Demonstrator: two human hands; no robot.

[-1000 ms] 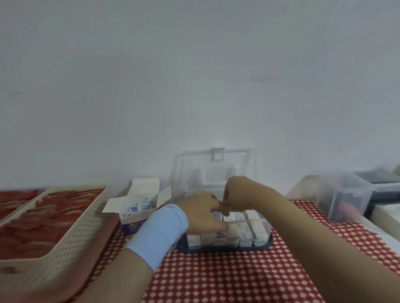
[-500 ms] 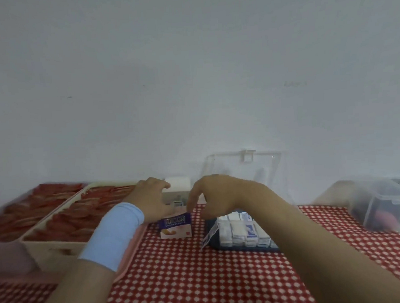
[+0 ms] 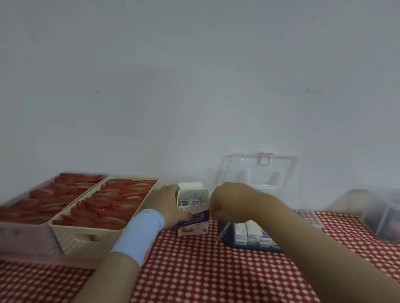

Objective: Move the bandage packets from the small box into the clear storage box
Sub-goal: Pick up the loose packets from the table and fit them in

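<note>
Red checkered tablecloth (image 3: 201,278), frame centre: both hands shifted from clear storage box (image 3: 252,237) to small box (image 3: 193,217); left hand (image 3: 168,206) grips its side, right hand (image 3: 229,203) fingers curled at rim, contents unclear; bandage packets (image 3: 190,201) remain inside, next batch pending

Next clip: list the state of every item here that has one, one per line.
small box: open, upright, packets inside
clear storage box: lid up, partly filled with packets
left hand: grip on small box's side
right hand: closed at small box's right edge; contents hidden
cream basket: full of red items
</note>
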